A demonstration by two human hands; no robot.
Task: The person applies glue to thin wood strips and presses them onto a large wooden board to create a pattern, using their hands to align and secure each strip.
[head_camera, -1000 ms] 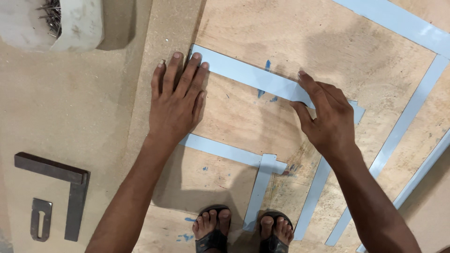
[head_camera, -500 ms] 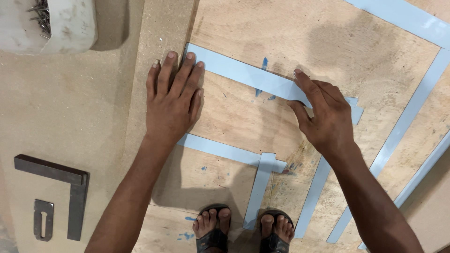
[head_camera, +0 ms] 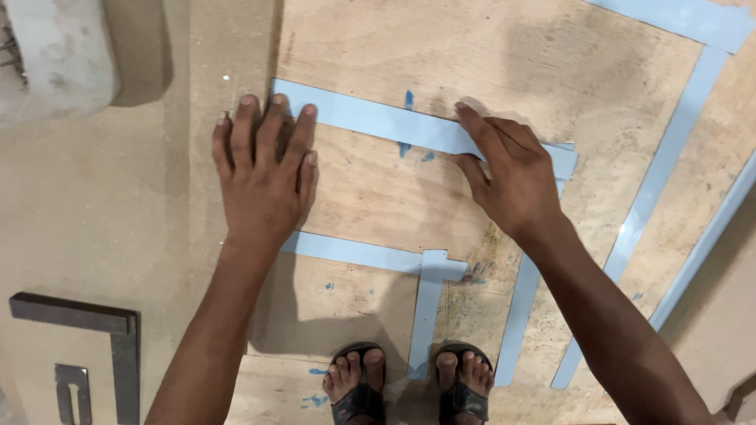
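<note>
Pressing blue strip [head_camera: 378, 120] onto plywood sheet [head_camera: 472, 55], both hands flat

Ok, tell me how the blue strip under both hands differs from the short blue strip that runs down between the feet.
The strip under both hands lies nearly across the plywood board, slanting slightly; the short strip between the feet runs lengthwise toward the sandals. The first looks wider and longer. The left hand presses its left end and the right hand its right part; nothing touches the short one. Both are flat, pale blue and lie on the board.
</note>
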